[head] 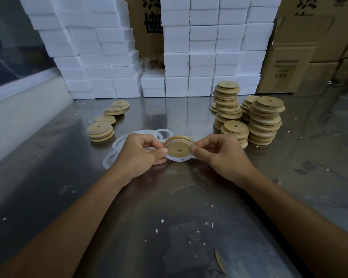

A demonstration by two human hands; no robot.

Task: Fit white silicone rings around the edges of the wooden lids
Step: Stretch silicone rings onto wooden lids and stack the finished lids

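Just above the steel table I hold a round wooden lid [178, 149] with a small centre hole, tilted toward me. A white silicone ring [176, 158] is stretched around its smaller disc. My left hand [141, 152] pinches the lid's left edge and the ring. My right hand [215, 151] pinches the right edge. Loose white rings [120, 141] lie on the table behind my left hand, partly hidden by it.
Tall stacks of wooden lids [264, 121] stand at the right. A few lids [100, 131] lie at the left in short piles. White foam boxes [201, 59] and cardboard cartons [297, 63] wall off the back. White crumbs dot the steel table [169, 207].
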